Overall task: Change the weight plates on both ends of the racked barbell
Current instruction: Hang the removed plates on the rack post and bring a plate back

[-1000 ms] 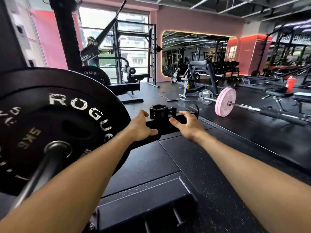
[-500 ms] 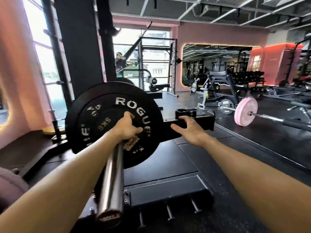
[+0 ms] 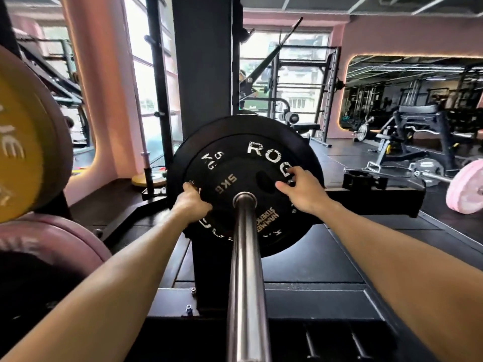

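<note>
The steel barbell sleeve (image 3: 245, 270) runs straight away from me. On it sits a small black 5 kg plate (image 3: 230, 176) with white lettering, and a larger black plate (image 3: 311, 158) sits behind it. My left hand (image 3: 192, 205) grips the small plate's left rim, fingers curled over the edge. My right hand (image 3: 304, 189) holds the same plate at its right side, fingertips at a grip slot and the rim. No collar is on the sleeve.
A black collar (image 3: 364, 178) lies on the rack's side beam to the right. Yellow (image 3: 28, 142) and pink (image 3: 52, 246) plates are stored at the left. The rack upright (image 3: 203, 74) stands behind the plates. A pink-plated barbell (image 3: 464, 190) lies on the floor at right.
Both hands left the collar on the beam and came to the 5 kg plate, one at each side. My view swung left to face the sleeve end.
</note>
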A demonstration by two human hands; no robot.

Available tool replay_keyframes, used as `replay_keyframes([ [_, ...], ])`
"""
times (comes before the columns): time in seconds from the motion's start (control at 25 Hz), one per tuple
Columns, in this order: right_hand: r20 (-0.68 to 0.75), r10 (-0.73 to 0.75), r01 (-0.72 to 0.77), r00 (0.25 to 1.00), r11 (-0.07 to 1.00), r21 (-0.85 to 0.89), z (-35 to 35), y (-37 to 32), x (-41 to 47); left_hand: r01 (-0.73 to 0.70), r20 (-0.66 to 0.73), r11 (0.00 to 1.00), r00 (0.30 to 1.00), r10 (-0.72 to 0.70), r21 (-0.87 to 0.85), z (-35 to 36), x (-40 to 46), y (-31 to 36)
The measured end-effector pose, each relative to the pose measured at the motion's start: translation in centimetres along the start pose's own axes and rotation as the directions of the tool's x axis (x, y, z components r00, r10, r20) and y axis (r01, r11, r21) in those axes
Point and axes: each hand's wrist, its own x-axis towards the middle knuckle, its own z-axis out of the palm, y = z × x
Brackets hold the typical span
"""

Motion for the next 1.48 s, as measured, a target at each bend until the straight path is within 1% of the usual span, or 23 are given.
replay_keyframes([
  [0.12, -0.022, -0.045, 0.043, 0.999, 0.995, -0.086, 1.6, -0.2, 2.2, 0.098, 0.017, 0.993, 0.995, -0.097, -0.07, 2.8, 1.4, -1.0],
  [0.2, -0.026, -0.083, 0.076, 0.996, 0.979, -0.188, 2.7, -0.3, 3.4, 0.167, 0.031, 0.975, 0.986, -0.164, -0.145, 4.7, 2.4, -1.6],
  [0.28, -0.054, -0.145, 0.12, 0.988, 0.937, -0.327, 3.5, -0.5, 4.3, 0.215, -0.004, 0.951, 0.975, -0.221, -0.221, 6.2, 3.2, -1.8],
  [0.36, -0.073, -0.179, 0.127, 0.981, 0.884, -0.449, 3.9, -0.9, 5.0, 0.242, -0.05, 0.925, 0.962, -0.268, -0.295, 7.4, 3.9, -2.1],
  [0.44, -0.067, -0.171, 0.114, 0.983, 0.855, -0.506, 3.9, -1.1, 5.4, 0.228, -0.097, 0.906, 0.955, -0.279, -0.357, 8.2, 4.0, -2.2],
  [0.56, -0.034, -0.117, 0.081, 0.993, 0.845, -0.528, 3.9, -1.0, 6.0, 0.125, -0.18, 0.897, 0.959, -0.219, -0.425, 8.9, 4.2, -2.6],
  [0.68, -0.019, 0.005, -0.014, 1.0, 0.88, -0.475, 3.8, -0.6, 5.8, 0.043, -0.177, 0.866, 0.973, -0.15, -0.498, 8.1, 4.6, -3.3],
  [0.76, -0.006, 0.109, -0.102, 0.994, 0.909, -0.404, 3.4, -0.1, 5.3, 0.004, -0.132, 0.885, 0.988, -0.074, -0.465, 7.1, 4.8, -3.6],
  [0.84, 0.032, 0.214, -0.199, 0.976, 0.944, -0.265, 3.2, 0.3, 4.5, -0.003, -0.098, 0.899, 0.994, -0.045, -0.439, 6.4, 4.4, -3.8],
  [0.92, 0.076, 0.274, -0.265, 0.959, 0.957, -0.115, 3.2, 0.5, 3.1, 0.024, -0.073, 0.873, 0.995, -0.068, -0.487, 6.0, 3.6, -4.0],
  [1.0, 0.092, 0.294, -0.297, 0.951, 0.955, 0.02, 3.0, 0.4, 1.4, 0.014, -0.055, 0.855, 0.997, -0.049, -0.518, 5.8, 2.4, -4.4],
  [1.08, 0.1, 0.295, -0.304, 0.95, 0.947, 0.101, 2.7, 0.3, -0.5, -0.018, -0.063, 0.86, 0.998, -0.017, -0.51, 5.0, 0.1, -4.4],
  [1.28, 0.078, 0.265, -0.276, 0.961, 0.94, 0.201, 1.7, 0.3, -7.2, -0.084, -0.142, 0.888, 0.99, 0.021, -0.452, 2.1, -7.2, -4.5],
  [1.48, 0.029, 0.267, -0.266, 0.963, 0.933, 0.241, -0.1, -0.7, -15.5, -0.095, -0.115, 0.898, 0.992, 0.049, -0.429, -0.7, -15.3, -5.7],
])
